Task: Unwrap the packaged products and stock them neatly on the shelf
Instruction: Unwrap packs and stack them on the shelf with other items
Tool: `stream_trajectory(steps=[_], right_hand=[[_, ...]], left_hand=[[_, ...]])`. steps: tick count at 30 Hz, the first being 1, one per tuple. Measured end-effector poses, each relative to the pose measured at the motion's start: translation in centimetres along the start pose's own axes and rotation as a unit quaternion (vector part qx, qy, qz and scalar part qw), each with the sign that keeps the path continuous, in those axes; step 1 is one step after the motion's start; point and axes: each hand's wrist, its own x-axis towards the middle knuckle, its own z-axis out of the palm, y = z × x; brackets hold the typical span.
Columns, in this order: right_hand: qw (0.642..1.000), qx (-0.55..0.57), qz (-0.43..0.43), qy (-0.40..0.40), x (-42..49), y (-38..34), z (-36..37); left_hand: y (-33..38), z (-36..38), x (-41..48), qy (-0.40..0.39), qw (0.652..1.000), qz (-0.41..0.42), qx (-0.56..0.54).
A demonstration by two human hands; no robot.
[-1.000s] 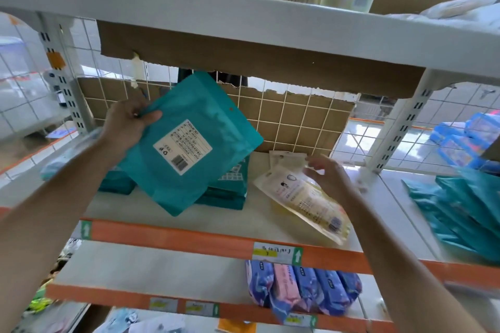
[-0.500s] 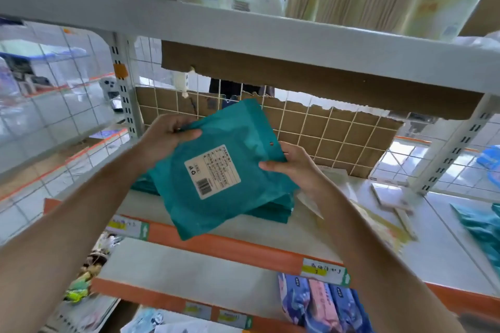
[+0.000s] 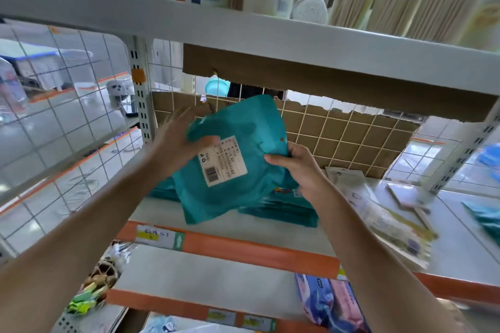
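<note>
Head view: right grip (image 3: 297, 167) pinches teal pouch (image 3: 232, 184) by its edge; left grip (image 3: 176, 140) opposite, hold unclear.

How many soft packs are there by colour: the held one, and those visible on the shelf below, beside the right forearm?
Teal plastic pouch, held: 1
Blue soft pack, below: 1
Pink soft pack, below: 1
Total: 3

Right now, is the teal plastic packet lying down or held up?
Held up, tilted: the right hand grips the edge of the teal plastic packet.
</note>
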Motion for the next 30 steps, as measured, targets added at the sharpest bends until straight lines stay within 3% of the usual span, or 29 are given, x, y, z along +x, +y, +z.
stream_trajectory(steps=[2, 5, 8, 15, 22, 30], right_hand=[[0.998, 0.040, 0.004, 0.038, 0.2, -0.1, 0.3], [0.990, 0.119, 0.012, 0.076, 0.3, -0.6, 0.6], [0.982, 0.165, 0.030, 0.091, 0.1, -1.1, 1.0], [0.983, 0.179, -0.018, 0.044, -0.7, -1.4, 0.3], [0.993, 0.037, -0.116, -0.005, -1.5, -1.7, -0.8], [0.993, -0.034, -0.114, 0.006, -1.7, -0.5, -3.3]], left_hand=[[0.1, 0.1, -1.3, -0.047, 0.994, 0.096, 0.021], [-0.2, 1.5, -2.9, -0.051, 0.944, 0.264, 0.193], [-0.8, 2.9, -3.0, -0.021, 0.903, 0.309, 0.297], [-0.7, 2.9, -2.1, 0.141, 0.879, 0.403, 0.214], [-0.2, 2.8, -0.8, 0.144, 0.951, 0.269, 0.053], [1.3, 0.2, 1.1, 0.142, 0.976, 0.103, -0.129]])
